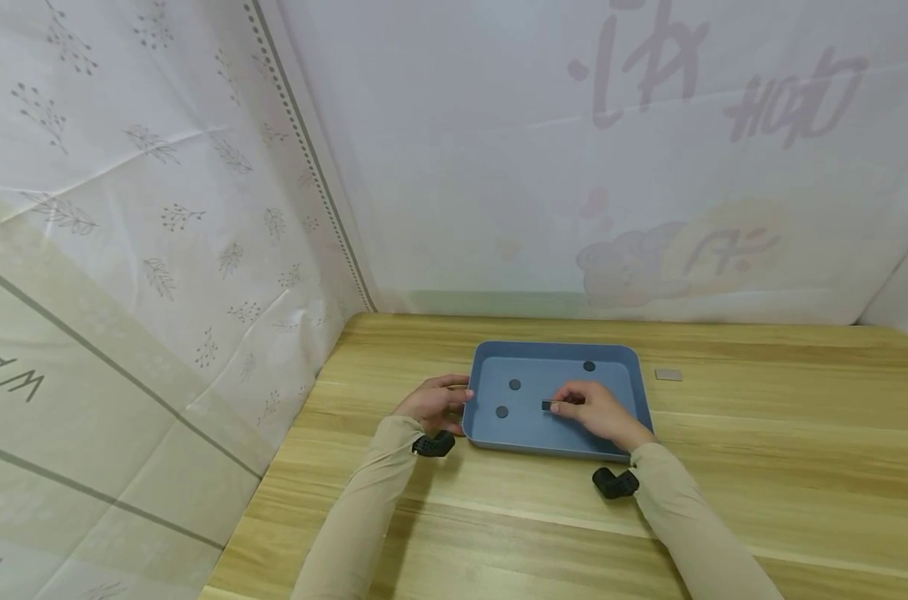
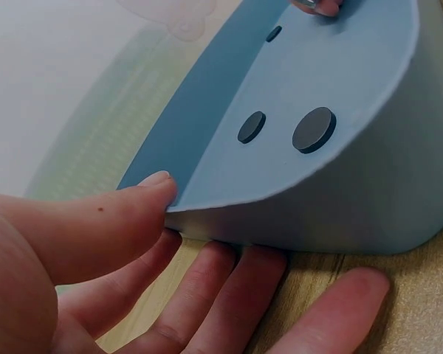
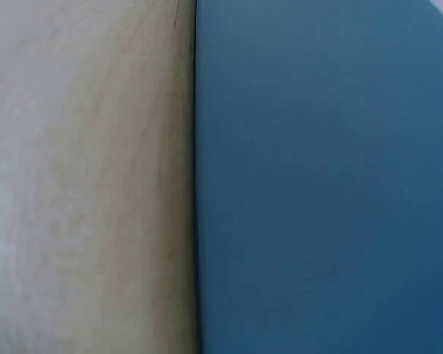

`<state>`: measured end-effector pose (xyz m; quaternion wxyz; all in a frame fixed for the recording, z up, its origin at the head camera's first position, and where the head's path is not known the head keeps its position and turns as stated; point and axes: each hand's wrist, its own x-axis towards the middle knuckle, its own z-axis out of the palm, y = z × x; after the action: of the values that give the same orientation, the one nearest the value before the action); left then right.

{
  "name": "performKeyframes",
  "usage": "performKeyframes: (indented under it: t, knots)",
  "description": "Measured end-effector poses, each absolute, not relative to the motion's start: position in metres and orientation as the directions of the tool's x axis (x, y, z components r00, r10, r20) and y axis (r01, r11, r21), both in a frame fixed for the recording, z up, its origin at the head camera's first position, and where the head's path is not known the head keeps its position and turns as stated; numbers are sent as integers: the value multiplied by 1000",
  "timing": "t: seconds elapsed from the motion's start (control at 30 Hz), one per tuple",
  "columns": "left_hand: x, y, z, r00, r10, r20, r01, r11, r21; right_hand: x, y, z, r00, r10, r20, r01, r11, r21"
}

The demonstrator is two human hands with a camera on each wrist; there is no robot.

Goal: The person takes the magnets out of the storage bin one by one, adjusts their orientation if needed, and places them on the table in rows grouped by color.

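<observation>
A shallow blue tray (image 1: 539,364) sits on the wooden table. My left hand (image 1: 433,402) holds its left end; in the left wrist view the thumb (image 2: 144,203) lies at the rim and the fingers are against the outside wall. Over the tray floor, my right hand (image 1: 598,410) pinches a small dark rectangular piece (image 1: 546,405) between thumb and fingers. Two dark round discs (image 1: 515,384) lie in the left part of the tray, and another disc (image 1: 589,366) near its back wall. The right wrist view catches only the tray wall (image 3: 317,184) and tabletop, no hand.
A flat grey rectangular plate (image 1: 668,375) lies on the table (image 1: 784,450) just right of the tray. Behind the table hangs a printed white cloth (image 1: 484,183), with a patterned one (image 1: 161,208) along the left. Black wrist cameras (image 1: 614,483) stick out near the tray's front.
</observation>
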<state>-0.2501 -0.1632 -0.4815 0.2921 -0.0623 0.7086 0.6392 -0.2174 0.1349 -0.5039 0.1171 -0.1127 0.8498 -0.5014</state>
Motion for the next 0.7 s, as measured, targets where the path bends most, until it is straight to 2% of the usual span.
performKeyframes:
  t: [0.7]
  knots:
    - [-249, -161, -482, -827, 268, -495, -463, 175, 869, -216, 144, -506, -960, -280, 8, -133, 428, -894]
